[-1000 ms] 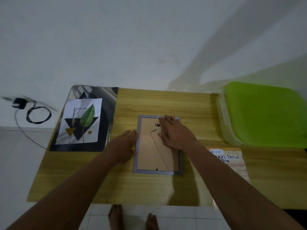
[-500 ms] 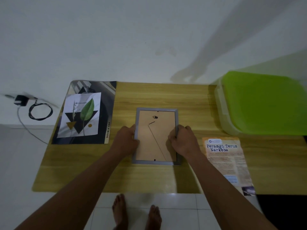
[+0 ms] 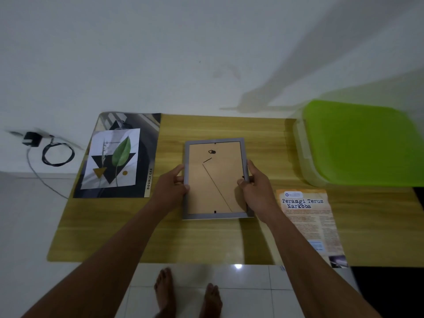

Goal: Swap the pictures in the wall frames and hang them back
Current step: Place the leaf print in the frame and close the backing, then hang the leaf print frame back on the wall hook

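A grey picture frame (image 3: 216, 177) is face down over the wooden table (image 3: 206, 239), its brown backing board and black hanger showing. My left hand (image 3: 171, 188) grips its left edge, thumb on the back. My right hand (image 3: 257, 187) grips its right edge the same way. The frame's near edge looks slightly raised off the table. A leaf print (image 3: 113, 158) lies on a dark poster (image 3: 149, 143) at the table's left. An orange leaflet (image 3: 309, 223) headed "Perangi Terus Narkoba" lies at the right.
A clear plastic box with a green lid (image 3: 358, 141) fills the table's back right. A black charger and coiled cable (image 3: 49, 150) lie on the floor at the left. The white wall (image 3: 183, 53) rises behind the table. My bare feet stand on white tiles below.
Both hands moved from lying flat on and beside the frame to gripping its left and right edges. The frame has shifted a little and seems lifted at its near edge.
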`<action>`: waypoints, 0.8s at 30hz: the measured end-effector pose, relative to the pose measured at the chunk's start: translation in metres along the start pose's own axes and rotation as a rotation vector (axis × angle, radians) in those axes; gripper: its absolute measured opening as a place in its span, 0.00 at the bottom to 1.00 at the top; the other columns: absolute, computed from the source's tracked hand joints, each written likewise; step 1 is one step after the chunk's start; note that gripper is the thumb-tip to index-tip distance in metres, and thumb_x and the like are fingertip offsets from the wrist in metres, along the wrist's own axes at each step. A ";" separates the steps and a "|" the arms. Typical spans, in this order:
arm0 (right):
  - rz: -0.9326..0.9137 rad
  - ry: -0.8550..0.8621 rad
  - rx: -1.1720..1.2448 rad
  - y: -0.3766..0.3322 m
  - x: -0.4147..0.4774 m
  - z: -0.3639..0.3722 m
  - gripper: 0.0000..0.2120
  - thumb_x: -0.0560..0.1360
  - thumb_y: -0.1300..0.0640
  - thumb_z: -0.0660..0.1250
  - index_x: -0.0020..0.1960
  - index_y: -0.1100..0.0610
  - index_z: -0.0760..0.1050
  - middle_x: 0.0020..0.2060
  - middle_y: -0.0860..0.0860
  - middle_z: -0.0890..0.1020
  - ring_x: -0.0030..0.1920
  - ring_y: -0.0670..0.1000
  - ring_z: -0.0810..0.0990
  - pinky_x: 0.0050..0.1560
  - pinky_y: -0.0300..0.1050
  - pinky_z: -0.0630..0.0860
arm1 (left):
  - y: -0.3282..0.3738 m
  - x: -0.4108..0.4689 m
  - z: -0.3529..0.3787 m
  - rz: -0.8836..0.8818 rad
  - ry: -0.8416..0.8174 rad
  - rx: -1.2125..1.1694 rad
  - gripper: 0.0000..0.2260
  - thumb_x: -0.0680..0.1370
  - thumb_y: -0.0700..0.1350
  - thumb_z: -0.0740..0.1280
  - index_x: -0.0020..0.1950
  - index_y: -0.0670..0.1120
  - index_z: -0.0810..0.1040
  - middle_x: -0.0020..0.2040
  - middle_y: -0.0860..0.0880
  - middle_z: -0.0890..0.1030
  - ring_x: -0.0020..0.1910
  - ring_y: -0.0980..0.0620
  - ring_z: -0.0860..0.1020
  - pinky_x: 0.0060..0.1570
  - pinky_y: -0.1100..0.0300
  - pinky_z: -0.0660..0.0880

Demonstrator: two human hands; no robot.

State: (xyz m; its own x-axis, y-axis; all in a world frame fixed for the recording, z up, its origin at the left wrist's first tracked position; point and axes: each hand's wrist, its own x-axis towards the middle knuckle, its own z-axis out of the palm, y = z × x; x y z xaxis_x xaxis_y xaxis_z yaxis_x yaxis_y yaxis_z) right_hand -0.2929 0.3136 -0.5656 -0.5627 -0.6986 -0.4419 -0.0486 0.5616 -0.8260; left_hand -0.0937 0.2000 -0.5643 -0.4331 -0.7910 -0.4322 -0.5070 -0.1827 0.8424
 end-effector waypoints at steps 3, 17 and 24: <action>-0.010 0.051 0.120 -0.010 -0.007 -0.008 0.29 0.80 0.64 0.63 0.78 0.48 0.60 0.60 0.51 0.76 0.55 0.48 0.75 0.55 0.37 0.67 | 0.012 -0.006 -0.005 -0.006 0.025 -0.147 0.27 0.76 0.33 0.66 0.73 0.49 0.68 0.56 0.47 0.82 0.50 0.54 0.81 0.53 0.57 0.78; -0.126 0.165 0.015 -0.101 -0.065 -0.040 0.14 0.80 0.57 0.64 0.65 0.53 0.73 0.55 0.51 0.79 0.46 0.48 0.78 0.43 0.42 0.74 | 0.107 -0.080 -0.044 0.133 -0.153 -0.323 0.34 0.76 0.31 0.67 0.77 0.53 0.62 0.55 0.46 0.84 0.54 0.47 0.82 0.57 0.47 0.77; -0.259 0.049 -0.007 -0.164 -0.110 -0.014 0.33 0.76 0.38 0.64 0.77 0.45 0.60 0.73 0.49 0.70 0.67 0.53 0.74 0.65 0.56 0.73 | 0.128 -0.125 -0.044 0.359 -0.093 -0.061 0.32 0.76 0.36 0.69 0.75 0.56 0.65 0.57 0.48 0.82 0.51 0.52 0.82 0.42 0.61 0.79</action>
State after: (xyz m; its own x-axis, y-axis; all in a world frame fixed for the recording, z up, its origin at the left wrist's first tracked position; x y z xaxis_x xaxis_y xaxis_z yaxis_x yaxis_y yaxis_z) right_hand -0.2346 0.3047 -0.3762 -0.5702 -0.7972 -0.1982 -0.2021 0.3700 -0.9068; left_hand -0.0719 0.2494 -0.3884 -0.6423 -0.7553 -0.1304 -0.2659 0.0600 0.9621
